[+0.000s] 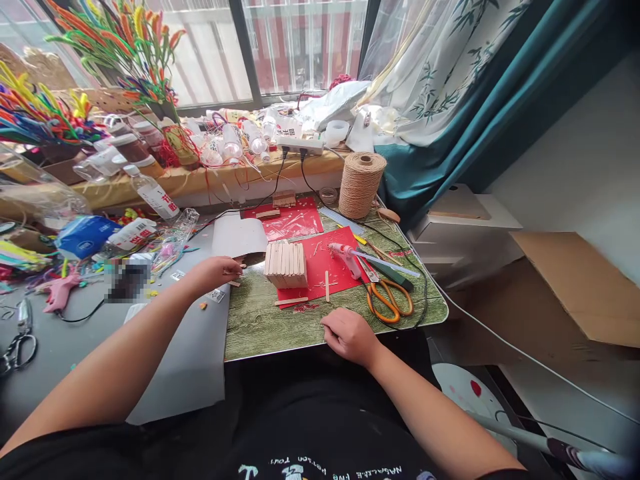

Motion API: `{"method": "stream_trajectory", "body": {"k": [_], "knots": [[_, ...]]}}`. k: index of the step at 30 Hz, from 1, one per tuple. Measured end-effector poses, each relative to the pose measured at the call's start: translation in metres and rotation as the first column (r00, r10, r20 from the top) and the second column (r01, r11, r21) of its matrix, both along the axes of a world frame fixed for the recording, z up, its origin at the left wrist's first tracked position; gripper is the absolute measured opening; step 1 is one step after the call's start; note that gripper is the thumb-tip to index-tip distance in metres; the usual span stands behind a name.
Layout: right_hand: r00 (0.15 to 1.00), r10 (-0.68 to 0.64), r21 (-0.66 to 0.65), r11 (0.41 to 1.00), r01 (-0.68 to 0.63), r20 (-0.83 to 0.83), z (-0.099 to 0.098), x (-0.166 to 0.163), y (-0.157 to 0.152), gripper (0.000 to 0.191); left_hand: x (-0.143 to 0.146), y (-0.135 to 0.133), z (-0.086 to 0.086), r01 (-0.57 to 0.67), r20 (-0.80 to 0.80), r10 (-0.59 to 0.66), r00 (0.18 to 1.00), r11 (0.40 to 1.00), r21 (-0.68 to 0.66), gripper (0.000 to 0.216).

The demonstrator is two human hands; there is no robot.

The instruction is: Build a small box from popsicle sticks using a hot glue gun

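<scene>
My left hand (213, 272) rests on the grey sheet beside a panel of glued wooden sticks (286, 264), its fingers pinched on a small wooden piece near the panel's left edge. The panel lies on a red paper sheet (330, 263) on the green wood-grain mat (260, 320). My right hand (349, 335) sits loosely curled at the mat's front edge; nothing shows clearly in it. Loose sticks (290, 301) lie between the two hands.
Orange-handled scissors (387, 298) and a pink glue gun (347, 257) lie right of the panel. A jute twine spool (361, 183) stands behind. Bottles, pipe-cleaner flowers (125, 40) and a power strip (300, 143) crowd the sill. Cardboard (575, 287) lies to the right.
</scene>
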State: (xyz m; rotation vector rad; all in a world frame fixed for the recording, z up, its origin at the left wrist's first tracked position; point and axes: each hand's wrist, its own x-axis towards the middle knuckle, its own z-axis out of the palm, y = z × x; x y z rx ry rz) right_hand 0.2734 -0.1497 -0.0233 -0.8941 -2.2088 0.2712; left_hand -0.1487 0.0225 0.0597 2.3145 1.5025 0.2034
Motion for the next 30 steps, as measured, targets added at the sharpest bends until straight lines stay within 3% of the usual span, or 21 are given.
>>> {"method": "stream_trajectory", "body": {"k": [3,5,6,8,10,12,15,17,19,22,25,27,28,30], "knots": [[1.000,0.001,0.000,1.000,-0.001,0.008,0.001,-0.001,0.000,0.019,0.003,-0.008,0.009,-0.044,0.073,0.042,0.996,0.998,0.034,0.043],[1.000,0.003,-0.006,1.000,-0.003,0.009,0.001,0.000,0.001,0.019,0.010,-0.016,0.017,-0.136,0.209,0.120,0.971,0.988,0.066,0.044],[1.000,0.005,-0.010,1.000,-0.005,0.009,0.000,0.000,0.001,0.019,0.015,-0.020,0.022,-0.223,0.350,0.188,0.918,0.973,0.062,0.043],[1.000,0.009,-0.024,1.000,-0.009,-0.002,-0.002,0.001,0.001,0.019,0.029,-0.031,0.031,-0.393,0.643,0.313,0.699,0.919,-0.021,0.040],[0.999,0.009,-0.051,0.999,-0.012,-0.052,-0.001,0.001,0.000,0.022,0.047,-0.044,0.039,-0.408,0.797,0.353,0.491,0.901,-0.148,0.037],[0.986,-0.017,-0.117,0.993,-0.003,-0.165,0.007,-0.002,-0.003,0.025,0.070,-0.060,0.044,-0.347,0.835,0.406,0.373,0.895,-0.280,0.037],[0.903,-0.126,-0.362,0.931,-0.035,-0.410,0.031,-0.017,-0.006,0.025,0.112,-0.090,0.042,-0.202,0.811,0.433,0.392,0.901,-0.383,0.035],[0.797,-0.199,-0.552,0.811,-0.192,-0.570,0.048,-0.031,-0.006,0.030,0.141,-0.108,0.035,-0.060,0.800,0.408,0.440,0.902,-0.427,0.031],[0.704,-0.270,-0.652,0.673,-0.351,-0.657,0.058,-0.043,-0.001,0.038,0.167,-0.121,0.025,0.066,0.793,0.374,0.481,0.886,-0.458,0.029],[0.648,-0.373,-0.720,0.552,-0.420,-0.664,0.053,-0.046,0.010,0.036,0.186,-0.128,0.009,0.091,0.780,0.327,0.533,0.895,-0.437,0.028],[0.667,-0.464,-0.790,0.515,-0.331,-0.582,0.034,-0.031,0.022,0.038,0.179,-0.124,0.002,0.024,0.745,0.282,0.604,0.928,-0.371,0.024],[0.711,-0.513,-0.838,0.508,-0.200,-0.481,0.025,-0.017,0.030,0.041,0.166,-0.117,0.006,-0.009,0.765,0.247,0.595,0.954,-0.301,0.022],[0.744,-0.523,-0.845,0.524,-0.104,-0.416,0.023,-0.011,0.033,0.043,0.158,-0.111,0.010,-0.037,0.779,0.218,0.588,0.969,-0.243,0.022],[0.815,-0.508,-0.782,0.612,0.115,-0.278,0.023,0.002,0.037,0.041,0.144,-0.096,0.021,-0.150,0.768,0.128,0.628,0.988,-0.042,0.024]]}}
